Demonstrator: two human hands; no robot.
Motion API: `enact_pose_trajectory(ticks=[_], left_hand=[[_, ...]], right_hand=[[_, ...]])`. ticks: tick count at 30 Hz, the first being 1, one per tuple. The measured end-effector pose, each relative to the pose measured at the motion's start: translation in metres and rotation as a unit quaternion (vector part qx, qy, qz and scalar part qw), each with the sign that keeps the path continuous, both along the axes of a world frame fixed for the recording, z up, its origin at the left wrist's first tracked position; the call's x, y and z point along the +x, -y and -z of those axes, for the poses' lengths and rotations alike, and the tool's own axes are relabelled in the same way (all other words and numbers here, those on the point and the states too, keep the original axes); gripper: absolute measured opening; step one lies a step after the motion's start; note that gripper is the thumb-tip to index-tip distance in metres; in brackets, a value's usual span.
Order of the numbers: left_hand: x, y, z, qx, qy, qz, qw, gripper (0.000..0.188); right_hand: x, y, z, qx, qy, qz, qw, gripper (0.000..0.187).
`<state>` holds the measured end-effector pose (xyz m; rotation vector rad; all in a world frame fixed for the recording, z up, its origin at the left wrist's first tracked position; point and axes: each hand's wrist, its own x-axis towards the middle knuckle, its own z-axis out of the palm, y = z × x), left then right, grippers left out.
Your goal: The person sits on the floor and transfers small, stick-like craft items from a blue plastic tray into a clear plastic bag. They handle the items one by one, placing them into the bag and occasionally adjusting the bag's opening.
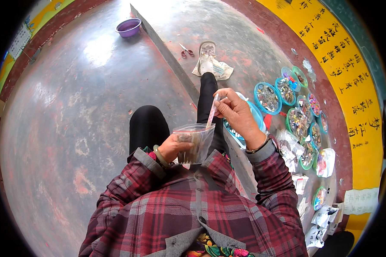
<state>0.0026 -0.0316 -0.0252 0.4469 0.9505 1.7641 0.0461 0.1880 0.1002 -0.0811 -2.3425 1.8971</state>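
Note:
My left hand, with a bangle at its wrist, grips a transparent zip bag in front of my lap. Several slim, dark, stick-like pieces stand inside the bag, too blurred to name. Above the bag's mouth, my right hand pinches a slender pink-and-white stick between thumb and fingers. The stick tilts, its lower end at the bag's top edge; whether it has entered the bag I cannot tell.
A blue basin stands partly hidden behind my right hand. To the right are several round baskets of small items, and white plastic bags. Red-handled scissors lie near my shoe. A purple basin stands far off beside a raised floor edge.

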Motion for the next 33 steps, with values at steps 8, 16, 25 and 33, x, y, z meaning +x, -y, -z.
enact_pose_trajectory(ticks=[8,16,25,33], left_hand=[[-0.002,0.0,0.019,0.007,0.025,-0.008,1.0,0.046],[0.0,-0.002,0.013,0.013,0.04,-0.021,0.999,0.045],[0.0,0.0,0.004,0.019,0.061,-0.032,0.997,0.045],[-0.002,0.0,-0.002,0.048,0.079,-0.037,0.995,0.044]], right_hand=[[0.0,0.005,0.023,-0.002,-0.016,0.02,1.0,0.014],[0.003,0.004,0.026,-0.022,0.033,0.054,0.998,0.016],[0.005,0.015,0.042,0.056,-0.022,0.039,0.997,0.013],[0.012,0.018,0.047,0.105,-0.004,0.011,0.994,0.019]])
